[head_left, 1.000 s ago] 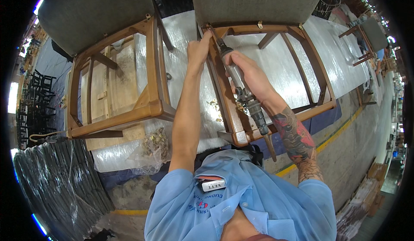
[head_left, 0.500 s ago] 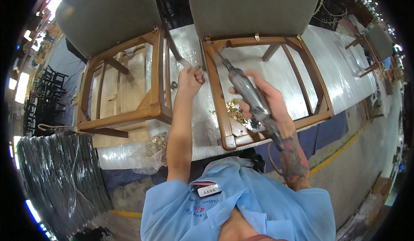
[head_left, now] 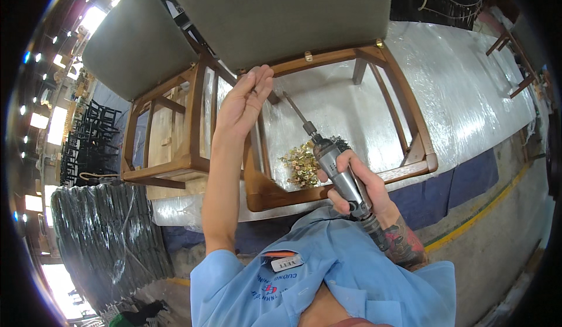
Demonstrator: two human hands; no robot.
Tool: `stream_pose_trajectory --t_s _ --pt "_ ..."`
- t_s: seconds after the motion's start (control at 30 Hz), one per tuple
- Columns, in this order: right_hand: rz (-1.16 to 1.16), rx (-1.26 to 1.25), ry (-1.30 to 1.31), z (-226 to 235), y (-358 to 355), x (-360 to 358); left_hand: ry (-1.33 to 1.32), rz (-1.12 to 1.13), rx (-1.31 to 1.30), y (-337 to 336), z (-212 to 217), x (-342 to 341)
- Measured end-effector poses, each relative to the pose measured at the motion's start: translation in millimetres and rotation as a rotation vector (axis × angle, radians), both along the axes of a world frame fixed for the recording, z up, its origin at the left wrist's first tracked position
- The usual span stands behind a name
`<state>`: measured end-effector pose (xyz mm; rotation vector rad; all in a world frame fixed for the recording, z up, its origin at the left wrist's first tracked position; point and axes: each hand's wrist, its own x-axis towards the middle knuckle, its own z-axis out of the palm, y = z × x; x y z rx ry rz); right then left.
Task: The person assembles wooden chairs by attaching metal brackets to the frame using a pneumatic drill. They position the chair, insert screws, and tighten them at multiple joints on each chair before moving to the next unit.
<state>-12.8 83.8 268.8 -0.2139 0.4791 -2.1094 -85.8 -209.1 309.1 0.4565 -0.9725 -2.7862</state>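
My left hand [head_left: 246, 101] is raised with fingers held together at the near-left corner of a wooden chair frame [head_left: 410, 128] with a grey upholstered seat [head_left: 281, 16]; it seems to pinch something small, too small to tell what. My right hand [head_left: 357, 177] grips a grey pneumatic screwdriver [head_left: 336, 172], whose long bit [head_left: 293, 107] points up toward the left hand. A heap of small brass-coloured fittings [head_left: 301, 164] lies on the plastic-covered bench [head_left: 468, 87] inside the frame, just left of the tool.
A second wooden chair [head_left: 170, 134] with a grey seat lies to the left on the bench. A wrapped dark bundle [head_left: 105, 239] stands at lower left. Stacked dark chairs [head_left: 88, 139] are far left. A yellow floor line [head_left: 486, 216] runs at right.
My left hand lifted off the frame's rail to its corner under the seat. My right hand pulled the screwdriver back and lower, its bit now aimed at the left hand.
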Motion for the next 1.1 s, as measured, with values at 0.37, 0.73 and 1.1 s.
stream_pose_trajectory --t_s 0.37,0.73,1.1 --pt "0.021 0.173 0.382 20.0 89.1 -40.0 -0.084 -0.057 -0.144 99.6 1.2 -42.1" --pt "-0.026 0.176 0.332 10.4 132.0 -59.1 -0.133 -0.144 -0.269 161.6 18.9 -58.1" --pt "-0.173 0.262 0.387 17.3 152.0 -78.9 -0.091 -0.282 -0.431 197.9 14.2 -99.8"
